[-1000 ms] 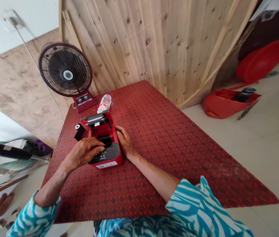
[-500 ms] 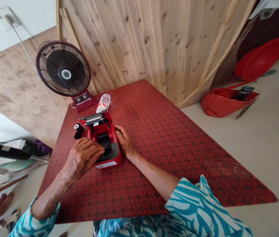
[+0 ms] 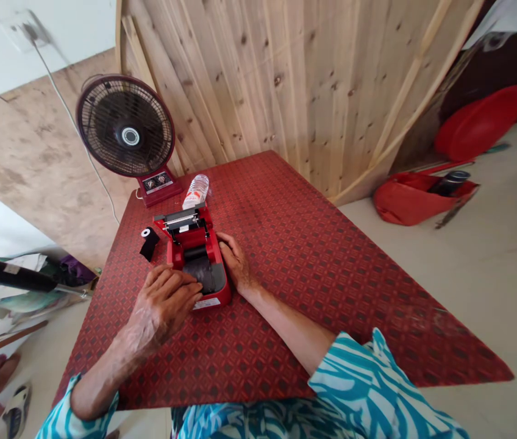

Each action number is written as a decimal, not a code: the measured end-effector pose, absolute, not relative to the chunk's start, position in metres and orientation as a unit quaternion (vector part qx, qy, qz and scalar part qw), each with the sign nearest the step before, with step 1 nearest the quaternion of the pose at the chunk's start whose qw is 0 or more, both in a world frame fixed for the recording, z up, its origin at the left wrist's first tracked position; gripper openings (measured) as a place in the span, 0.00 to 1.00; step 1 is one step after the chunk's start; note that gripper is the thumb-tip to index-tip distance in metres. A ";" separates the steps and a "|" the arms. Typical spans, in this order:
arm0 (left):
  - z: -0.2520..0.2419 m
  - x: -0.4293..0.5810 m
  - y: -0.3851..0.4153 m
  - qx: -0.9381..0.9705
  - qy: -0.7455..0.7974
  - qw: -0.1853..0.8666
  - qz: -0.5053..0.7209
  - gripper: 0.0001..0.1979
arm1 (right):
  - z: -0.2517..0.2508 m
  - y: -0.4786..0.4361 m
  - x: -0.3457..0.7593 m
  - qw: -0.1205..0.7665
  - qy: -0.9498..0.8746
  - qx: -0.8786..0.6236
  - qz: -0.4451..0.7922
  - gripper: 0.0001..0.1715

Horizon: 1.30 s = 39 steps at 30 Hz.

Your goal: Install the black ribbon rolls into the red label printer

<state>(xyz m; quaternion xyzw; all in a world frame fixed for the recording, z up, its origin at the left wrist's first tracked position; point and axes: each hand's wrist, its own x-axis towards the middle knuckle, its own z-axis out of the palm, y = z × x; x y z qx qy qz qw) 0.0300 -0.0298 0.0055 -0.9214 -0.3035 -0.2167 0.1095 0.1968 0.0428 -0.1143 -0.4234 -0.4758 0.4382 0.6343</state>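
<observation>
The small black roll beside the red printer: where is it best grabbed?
Pinch the round edge of the small black roll from above, away from the red printer: its white-cored end faces up, and the strip trails toward the left hand.

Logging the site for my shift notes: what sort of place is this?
Probably a plain home room: a desk fan on a red patterned table, a large unfinished wooden board leaning behind it, and a red plastic basin on the floor.
</observation>
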 end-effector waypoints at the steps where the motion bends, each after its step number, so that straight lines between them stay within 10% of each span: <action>1: 0.004 0.030 -0.031 -0.919 -0.306 0.112 -0.222 0.07 | -0.114 0.044 0.197 0.632 -0.473 -0.425 0.442 0.20; 16: -0.019 0.025 -0.047 -0.894 -0.329 0.126 -0.276 0.13 | -0.050 0.092 0.204 0.611 -0.541 -0.419 0.399 0.30; 23: -0.022 0.022 -0.047 -0.897 -0.320 0.108 -0.286 0.14 | -0.070 0.044 0.208 0.609 -0.560 -0.409 0.385 0.17; 39: -0.050 0.005 0.022 -0.543 -0.480 -0.451 -0.521 0.29 | -0.084 0.039 0.205 0.636 -0.528 -0.397 0.399 0.16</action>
